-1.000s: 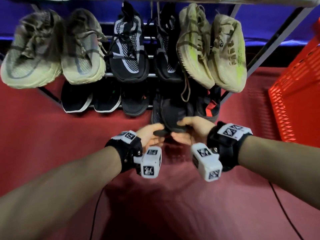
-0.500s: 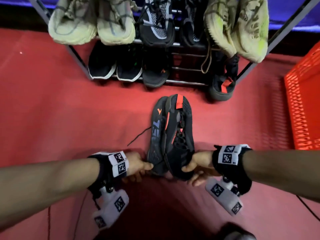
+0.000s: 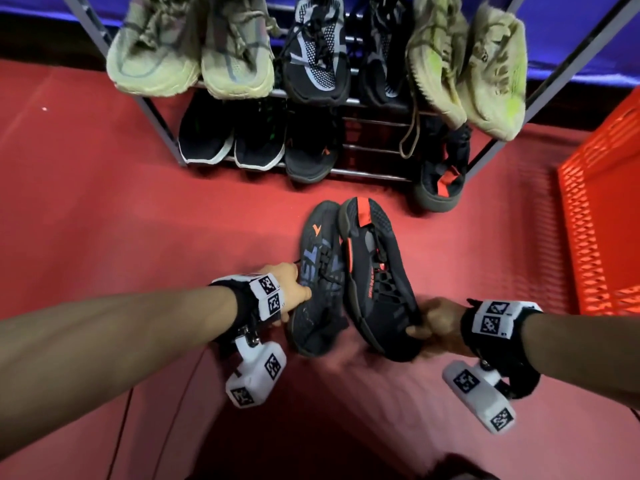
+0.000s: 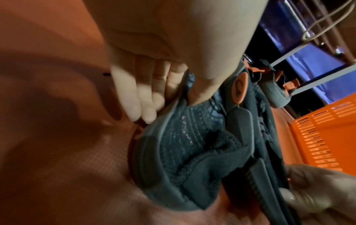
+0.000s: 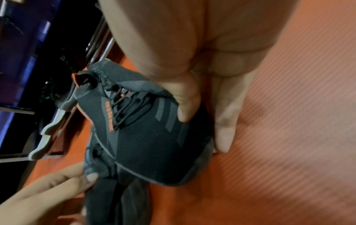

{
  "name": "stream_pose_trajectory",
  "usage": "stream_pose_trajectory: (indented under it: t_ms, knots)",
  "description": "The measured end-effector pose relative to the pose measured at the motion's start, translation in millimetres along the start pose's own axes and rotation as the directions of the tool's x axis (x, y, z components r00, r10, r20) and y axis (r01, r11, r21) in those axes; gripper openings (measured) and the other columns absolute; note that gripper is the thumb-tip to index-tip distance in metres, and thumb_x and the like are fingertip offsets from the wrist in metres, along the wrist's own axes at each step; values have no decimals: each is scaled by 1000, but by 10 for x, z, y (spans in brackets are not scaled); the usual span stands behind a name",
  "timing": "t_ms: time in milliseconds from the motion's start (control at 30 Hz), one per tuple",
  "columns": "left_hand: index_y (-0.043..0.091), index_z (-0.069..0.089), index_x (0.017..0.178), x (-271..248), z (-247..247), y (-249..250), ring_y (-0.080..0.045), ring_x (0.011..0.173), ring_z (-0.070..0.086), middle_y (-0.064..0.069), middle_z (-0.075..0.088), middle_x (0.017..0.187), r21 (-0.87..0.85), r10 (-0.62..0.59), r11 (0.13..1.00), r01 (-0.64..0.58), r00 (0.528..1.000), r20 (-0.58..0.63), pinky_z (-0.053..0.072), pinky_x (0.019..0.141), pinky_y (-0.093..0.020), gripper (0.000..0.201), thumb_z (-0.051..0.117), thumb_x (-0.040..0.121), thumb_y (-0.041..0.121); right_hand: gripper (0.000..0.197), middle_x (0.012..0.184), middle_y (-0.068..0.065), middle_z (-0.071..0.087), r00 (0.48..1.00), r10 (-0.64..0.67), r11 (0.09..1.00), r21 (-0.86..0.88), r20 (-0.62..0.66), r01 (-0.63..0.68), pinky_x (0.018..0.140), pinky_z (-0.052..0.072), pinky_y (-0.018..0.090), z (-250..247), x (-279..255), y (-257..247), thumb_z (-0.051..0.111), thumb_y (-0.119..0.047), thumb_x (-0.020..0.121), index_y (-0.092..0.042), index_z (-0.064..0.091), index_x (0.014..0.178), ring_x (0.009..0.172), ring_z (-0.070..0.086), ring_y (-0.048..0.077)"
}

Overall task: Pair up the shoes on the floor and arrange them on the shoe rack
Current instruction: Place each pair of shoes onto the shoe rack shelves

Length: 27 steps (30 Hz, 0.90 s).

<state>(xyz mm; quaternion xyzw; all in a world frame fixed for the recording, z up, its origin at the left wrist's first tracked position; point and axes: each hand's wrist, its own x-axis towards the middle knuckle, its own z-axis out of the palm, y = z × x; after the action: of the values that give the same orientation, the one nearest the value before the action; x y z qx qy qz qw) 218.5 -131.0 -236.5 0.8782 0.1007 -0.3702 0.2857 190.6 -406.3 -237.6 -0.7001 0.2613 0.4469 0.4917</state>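
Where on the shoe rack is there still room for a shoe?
On the lower shelf, bare bars show between the black shoe with the orange mark and the black shoe with the red tab. The upper shelf is packed with six shoes, side by side.

Two bare forearms, no sleeves, each wear a black wrist strap (image 3: 244, 308) topped with white blocks printed with black square tag markers (image 3: 269, 294). Below the left hand (image 3: 294, 289), at about 6 o'clock, a metal bracket with screws carries a white camera housing (image 3: 254, 379) bearing more tags. The right hand (image 3: 440, 323) has a matching black strap (image 3: 467, 327), white tagged blocks (image 3: 495, 318) and a white tagged housing (image 3: 479, 394). Thin dark cables (image 3: 121, 420) trail along the floor.
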Motion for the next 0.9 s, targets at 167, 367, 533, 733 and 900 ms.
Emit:
stream_pose_trajectory:
  t_ms: [167,367,533,733,900]
  knots:
    - [21,61,107,103,-34,16,-27,68,72,-6,73,82,146,33,989,-29,999,-26,62,65,-37,27,56,84,33,33,64,5,68,1000,11,998,-61,0,-11,51,52,31,-53,13,17,47,18,90,-8,60,104,52,63,20]
    - [21,56,93,176,-196,-250,-30,64,72,-12,72,75,-42,-64,997,58,985,-160,61,62,-42,9,56,85,26,23,73,11,68,972,226,875,-451,59,-176,53,54,27,-12,75,-288,67,-27,90,-4,67,94,52,62,20]
    - [24,45,93,181,-384,-356,-29,87,63,-4,63,94,117,17,992,40,894,-448,51,79,-35,29,68,77,31,38,49,9,61,987,118,960,-240,-113,-142,42,43,13,-208,90,-728,48,-34,96,-6,56,72,36,56,18]
    - [30,51,75,-25,-180,127,-15,66,57,11,58,63,141,369,929,-342,880,-298,50,71,-29,20,65,73,16,41,58,16,68,929,-49,966,218,-367,137,59,49,32,-740,275,-1104,50,-47,90,-6,55,88,52,63,27]
    - [32,58,92,-167,264,459,-9,75,59,13,65,87,285,505,820,-497,862,51,52,78,-29,17,61,77,25,46,72,17,69,921,-46,965,220,-387,141,65,48,34,-874,390,-1201,46,-48,96,-3,50,90,53,67,29]
